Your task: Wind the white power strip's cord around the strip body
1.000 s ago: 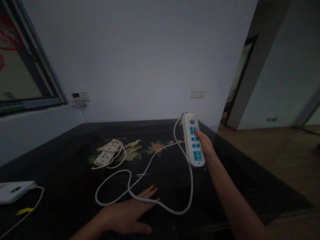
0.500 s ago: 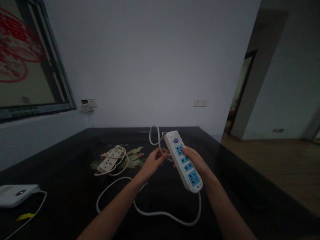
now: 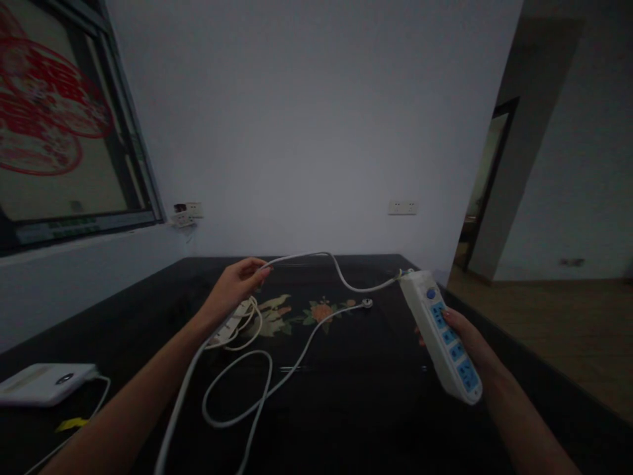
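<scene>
My right hand [image 3: 467,343] grips a white power strip [image 3: 442,335] with blue sockets, held above the right side of the black table [image 3: 376,396]. Its white cord [image 3: 341,276] arcs from the strip's far end to my left hand [image 3: 236,285], which pinches it in the air at the centre left. From there the cord drops along my left forearm and loops over the table, ending in a plug [image 3: 366,303] that lies near the painted flowers.
A second cream power strip [image 3: 230,320] with its coiled cord lies on the table under my left hand. A white device [image 3: 44,382] with a cable sits at the left edge. A window, wall sockets and a doorway stand beyond.
My hands have moved apart: the left drew the cord out to the left, and the right carried the power strip to the right and lower. The cord now spans between them.
</scene>
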`<state>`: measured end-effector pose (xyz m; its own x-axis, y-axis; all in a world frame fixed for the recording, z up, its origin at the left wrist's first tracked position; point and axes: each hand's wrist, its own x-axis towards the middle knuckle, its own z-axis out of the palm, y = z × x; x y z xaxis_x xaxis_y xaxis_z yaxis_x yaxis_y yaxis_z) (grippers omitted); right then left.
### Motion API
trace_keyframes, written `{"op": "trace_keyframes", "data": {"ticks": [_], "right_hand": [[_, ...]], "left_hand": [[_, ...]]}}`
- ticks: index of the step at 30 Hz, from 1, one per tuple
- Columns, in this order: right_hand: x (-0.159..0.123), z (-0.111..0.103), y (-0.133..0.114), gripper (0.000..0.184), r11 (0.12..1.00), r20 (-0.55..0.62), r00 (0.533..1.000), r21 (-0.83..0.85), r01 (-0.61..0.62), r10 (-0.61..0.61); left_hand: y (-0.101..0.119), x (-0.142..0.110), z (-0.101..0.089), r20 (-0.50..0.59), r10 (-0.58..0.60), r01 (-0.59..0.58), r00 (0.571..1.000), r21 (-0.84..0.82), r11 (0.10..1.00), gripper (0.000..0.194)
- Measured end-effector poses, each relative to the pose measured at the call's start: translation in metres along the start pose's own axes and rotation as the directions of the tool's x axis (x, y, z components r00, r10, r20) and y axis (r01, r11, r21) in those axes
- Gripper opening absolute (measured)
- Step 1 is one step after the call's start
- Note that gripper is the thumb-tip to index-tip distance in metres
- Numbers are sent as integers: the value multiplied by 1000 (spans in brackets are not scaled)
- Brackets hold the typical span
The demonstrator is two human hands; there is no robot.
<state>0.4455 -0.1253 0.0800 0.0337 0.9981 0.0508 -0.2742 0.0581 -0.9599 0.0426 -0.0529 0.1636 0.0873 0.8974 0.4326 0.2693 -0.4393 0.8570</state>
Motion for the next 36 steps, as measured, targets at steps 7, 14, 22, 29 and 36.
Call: {"op": "trace_keyframes", "data": {"ticks": [7,14,22,29,36], "right_hand": [[-50,15,2,57,988,392,920,142,-61,0],[-48,53,18,59,976,684,704,-207,-62,190],[-5,89,49,68,962,646,762,-230,147,38],[14,112,57,77,983,692,704,39,179,-156],[25,120,53,87,992,857,508,120,-43,-82]], "left_hand": [[32,12,-16,-45,144,-139,989,85,987,26],[96,47,-26,-110,337,-353,935,-196,915,18],[210,62,-14,-81,605,-609,792,-39,792,15],[274,78,-3,23,735,-734,678,83,674,28],[285,86,0,30,721,-722,692,37,691,30]]}}
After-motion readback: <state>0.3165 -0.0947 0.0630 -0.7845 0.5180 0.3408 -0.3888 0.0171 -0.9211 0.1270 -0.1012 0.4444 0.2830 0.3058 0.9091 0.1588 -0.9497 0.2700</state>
